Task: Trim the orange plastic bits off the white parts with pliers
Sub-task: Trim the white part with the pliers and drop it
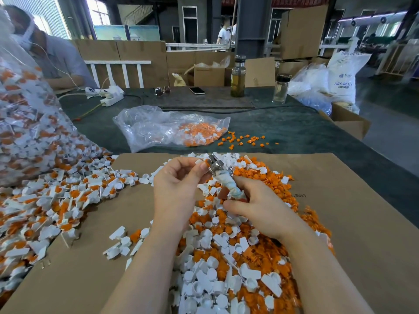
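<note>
1. The left hand [175,184] pinches a small white moulded plastic part with an orange bit on it [203,163] between thumb and fingertips, holding it up just above the heap, right at the metal head of the pliers.
2. The right hand [254,209] is curled round the tape-wrapped handles of the small metal cutting pliers [221,177]. The cutting head points up and away from that hand and meets the part held in the left fingers. Whether the jaws are already biting cannot be told, as the fingers and part cover them.
3. The part looks very light, stiff and smooth, so I judge it could twist or flick out of a loose pinch when the cut snaps through. The best hold is on the flat white body, with fingertips kept back from the orange bit so the jaws get in.
4. The orange plastic is likely thin where it joins the white, so a light squeeze should do.
5. Beneath both hands lies a mixed heap of cut white pieces and orange offcuts [226,257] on a brown cardboard sheet [353,223].
6. To the left of the left hand, untrimmed white-and-orange parts [61,200] spill from a clear plastic bag [25,123].
</note>
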`<action>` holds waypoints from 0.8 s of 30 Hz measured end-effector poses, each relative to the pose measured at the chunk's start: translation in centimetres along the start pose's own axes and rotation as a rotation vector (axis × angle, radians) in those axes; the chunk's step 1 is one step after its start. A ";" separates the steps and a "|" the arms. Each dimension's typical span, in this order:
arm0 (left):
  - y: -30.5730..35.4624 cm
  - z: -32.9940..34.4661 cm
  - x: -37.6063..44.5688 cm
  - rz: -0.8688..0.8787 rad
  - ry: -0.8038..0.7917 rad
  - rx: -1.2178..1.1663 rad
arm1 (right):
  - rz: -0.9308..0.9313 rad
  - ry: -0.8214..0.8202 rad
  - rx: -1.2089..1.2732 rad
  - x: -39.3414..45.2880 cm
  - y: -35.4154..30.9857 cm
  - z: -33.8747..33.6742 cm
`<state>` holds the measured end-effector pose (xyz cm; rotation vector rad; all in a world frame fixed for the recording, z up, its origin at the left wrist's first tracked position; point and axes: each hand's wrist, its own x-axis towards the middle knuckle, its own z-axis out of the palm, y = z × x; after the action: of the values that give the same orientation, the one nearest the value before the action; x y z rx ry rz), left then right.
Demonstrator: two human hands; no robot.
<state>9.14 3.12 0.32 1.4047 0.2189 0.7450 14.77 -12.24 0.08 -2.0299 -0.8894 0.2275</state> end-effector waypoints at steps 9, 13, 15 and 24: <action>-0.1 0.1 0.0 -0.005 0.017 -0.039 | -0.019 0.040 -0.080 0.1 -0.4 0.7; -0.3 -0.1 0.2 -0.023 0.012 -0.034 | 0.008 0.038 -0.119 0.4 -0.2 1.0; -0.4 -0.2 0.4 -0.076 0.009 -0.050 | 0.010 0.045 -0.130 0.4 0.0 1.0; -0.1 -4.6 2.8 -0.576 0.415 -0.550 | 0.060 0.227 -0.302 0.7 1.2 1.2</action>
<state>8.71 8.43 0.16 0.6030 0.6577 0.5432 15.30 -11.44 -1.42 -2.3073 -0.7550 -0.1111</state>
